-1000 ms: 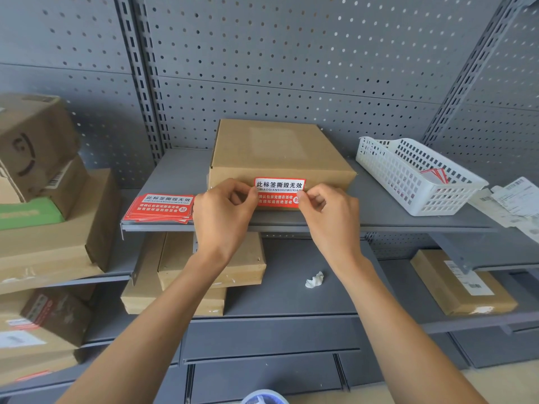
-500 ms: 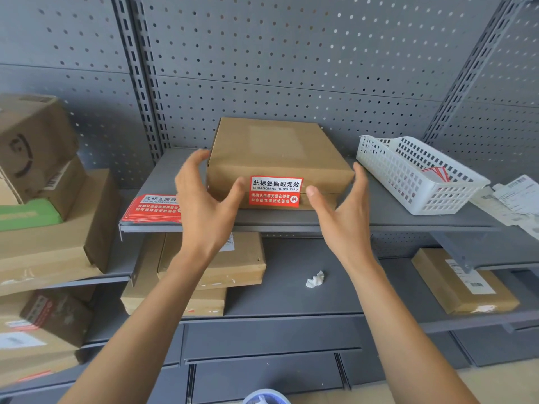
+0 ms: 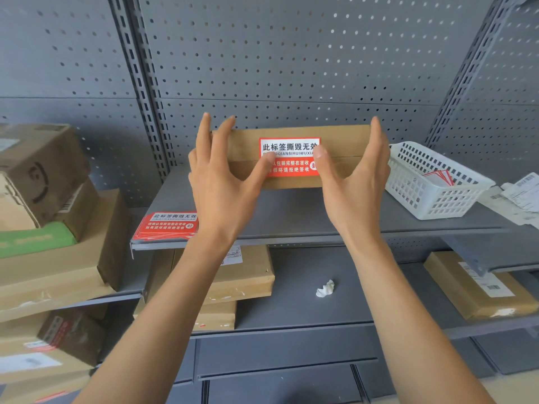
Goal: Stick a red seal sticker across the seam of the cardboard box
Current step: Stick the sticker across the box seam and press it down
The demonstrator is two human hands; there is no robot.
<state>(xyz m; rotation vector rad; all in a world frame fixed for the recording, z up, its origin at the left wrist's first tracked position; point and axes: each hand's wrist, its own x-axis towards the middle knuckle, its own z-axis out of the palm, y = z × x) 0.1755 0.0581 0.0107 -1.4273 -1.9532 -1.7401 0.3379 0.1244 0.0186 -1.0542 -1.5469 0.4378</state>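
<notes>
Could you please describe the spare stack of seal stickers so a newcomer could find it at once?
Start at the grey shelf bearing the white basket. At its front left corner lies the stack of red stickers, flat, left of the left hand. Unlike the sticker on the held box, it is loose.

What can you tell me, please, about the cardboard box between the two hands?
The box is flat, plain brown cardboard, with its front face to the camera. A red and white seal sticker with printed text lies across the horizontal seam on that face. The left hand and right hand grip its ends, fingers over the top edge, thumbs on the sticker. It sits at the grey shelf, possibly tipped up.
</notes>
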